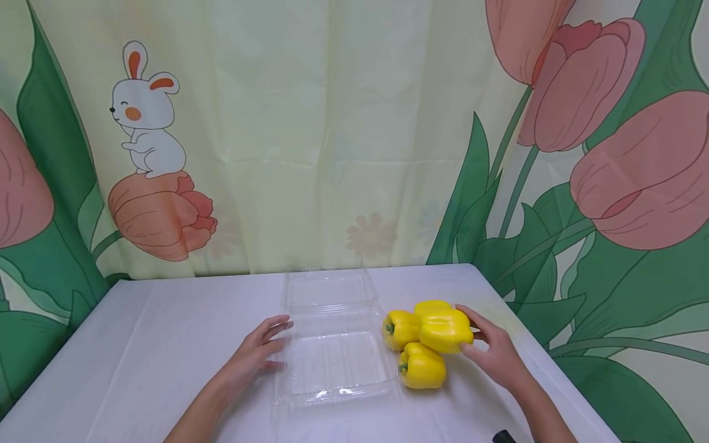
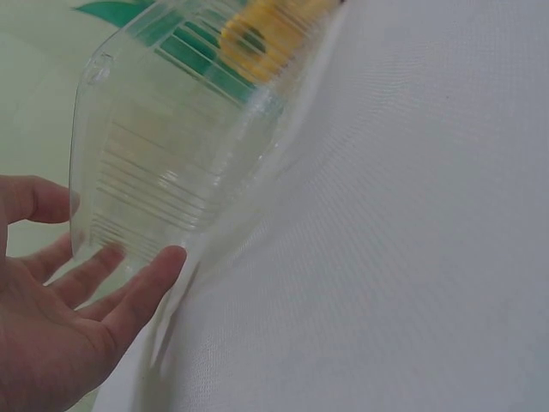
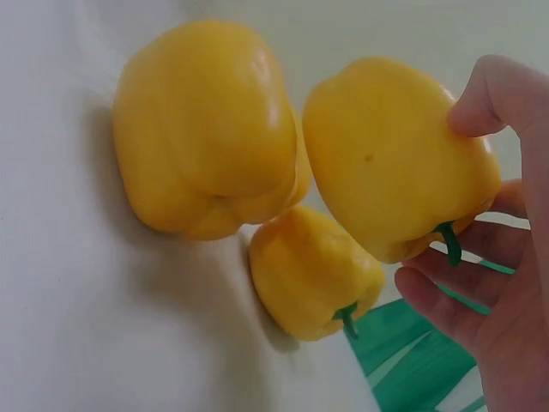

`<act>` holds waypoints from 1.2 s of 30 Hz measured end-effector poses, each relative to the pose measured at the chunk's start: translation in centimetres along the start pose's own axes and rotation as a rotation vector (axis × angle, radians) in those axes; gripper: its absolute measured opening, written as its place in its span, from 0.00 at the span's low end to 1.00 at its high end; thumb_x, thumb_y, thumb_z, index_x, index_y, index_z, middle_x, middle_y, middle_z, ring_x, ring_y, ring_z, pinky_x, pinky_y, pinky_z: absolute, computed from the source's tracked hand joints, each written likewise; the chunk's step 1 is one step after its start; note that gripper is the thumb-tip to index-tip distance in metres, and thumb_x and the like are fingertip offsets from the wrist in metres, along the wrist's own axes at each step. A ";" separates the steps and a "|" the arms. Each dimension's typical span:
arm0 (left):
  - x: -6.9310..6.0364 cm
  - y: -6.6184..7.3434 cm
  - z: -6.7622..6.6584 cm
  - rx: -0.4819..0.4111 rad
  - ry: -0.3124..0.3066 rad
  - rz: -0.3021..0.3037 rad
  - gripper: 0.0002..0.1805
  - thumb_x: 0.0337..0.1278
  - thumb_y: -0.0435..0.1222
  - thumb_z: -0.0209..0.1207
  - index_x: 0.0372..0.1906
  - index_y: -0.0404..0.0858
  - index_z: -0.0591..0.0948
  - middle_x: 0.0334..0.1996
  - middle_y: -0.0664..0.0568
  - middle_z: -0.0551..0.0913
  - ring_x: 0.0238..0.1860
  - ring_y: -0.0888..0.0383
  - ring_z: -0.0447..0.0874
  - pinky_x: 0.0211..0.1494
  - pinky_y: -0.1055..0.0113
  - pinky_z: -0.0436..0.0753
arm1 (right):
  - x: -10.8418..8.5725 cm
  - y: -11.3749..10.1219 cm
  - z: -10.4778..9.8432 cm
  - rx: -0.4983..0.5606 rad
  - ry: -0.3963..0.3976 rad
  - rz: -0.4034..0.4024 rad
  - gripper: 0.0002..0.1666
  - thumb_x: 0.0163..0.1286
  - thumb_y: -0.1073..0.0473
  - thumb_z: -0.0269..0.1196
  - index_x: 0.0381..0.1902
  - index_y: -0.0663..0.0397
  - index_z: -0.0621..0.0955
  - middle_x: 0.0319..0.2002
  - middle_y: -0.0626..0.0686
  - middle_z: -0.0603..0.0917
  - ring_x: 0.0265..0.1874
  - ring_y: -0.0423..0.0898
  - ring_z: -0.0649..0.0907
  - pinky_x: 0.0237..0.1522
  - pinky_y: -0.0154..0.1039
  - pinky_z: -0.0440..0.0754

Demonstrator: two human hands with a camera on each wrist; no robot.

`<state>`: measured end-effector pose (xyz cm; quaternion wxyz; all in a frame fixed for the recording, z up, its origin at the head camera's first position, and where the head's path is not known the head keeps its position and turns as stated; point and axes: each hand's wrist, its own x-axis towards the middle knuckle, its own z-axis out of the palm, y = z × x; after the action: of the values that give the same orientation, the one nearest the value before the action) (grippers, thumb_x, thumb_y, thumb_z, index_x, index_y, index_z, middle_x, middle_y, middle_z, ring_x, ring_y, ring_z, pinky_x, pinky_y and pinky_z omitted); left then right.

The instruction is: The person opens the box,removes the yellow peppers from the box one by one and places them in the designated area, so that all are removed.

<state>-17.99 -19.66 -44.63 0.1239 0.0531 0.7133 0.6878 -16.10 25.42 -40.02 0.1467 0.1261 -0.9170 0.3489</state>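
Observation:
My right hand point(image 1: 493, 351) holds a yellow bell pepper point(image 1: 445, 330) by its right end, thumb and fingers on either side; its green stem shows in the right wrist view. Close around it are more yellow bell peppers: one on the left point(image 1: 403, 329), one behind point(image 1: 432, 304) and one in front point(image 1: 423, 367). A clear plastic clamshell box point(image 1: 338, 363) lies with its lid point(image 1: 329, 288) folded back. At the box's left side is my left hand point(image 1: 257, 351), its fingers spread and loosely bent against the wall point(image 2: 146, 172).
A white cloth covers the table point(image 1: 166, 357). Near the front right edge, part of a black object point(image 1: 503, 437) shows. Behind the table hangs a curtain point(image 1: 277, 135) printed with tulips and a rabbit.

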 end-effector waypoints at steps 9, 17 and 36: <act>-0.1 0.0 0.0 0.006 0.005 -0.006 0.29 0.68 0.33 0.49 0.72 0.42 0.60 0.73 0.43 0.62 0.70 0.41 0.63 0.49 0.56 0.83 | -0.5 0.2 -0.6 0.003 -0.006 0.025 0.40 0.56 0.68 0.62 0.69 0.57 0.68 0.63 0.59 0.76 0.47 0.22 0.71 0.46 0.25 0.80; 0.0 0.0 0.1 0.002 0.009 -0.003 0.29 0.68 0.32 0.49 0.72 0.41 0.60 0.73 0.43 0.62 0.69 0.41 0.63 0.48 0.57 0.84 | -0.7 0.6 -1.0 -0.006 -0.012 0.041 0.40 0.56 0.68 0.62 0.69 0.55 0.68 0.63 0.58 0.76 0.48 0.24 0.71 0.46 0.25 0.80; -0.1 0.2 0.1 -0.002 0.000 0.003 0.29 0.68 0.32 0.49 0.72 0.41 0.59 0.73 0.42 0.62 0.70 0.40 0.62 0.50 0.56 0.83 | -1.0 1.8 -1.2 -0.048 -0.045 0.081 0.40 0.58 0.65 0.62 0.70 0.55 0.66 0.65 0.58 0.71 0.56 0.55 0.75 0.47 0.24 0.78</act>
<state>-17.84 -19.60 -44.46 0.1230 0.0539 0.7125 0.6887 -15.52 27.68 -40.62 0.1147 0.0931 -0.9325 0.3295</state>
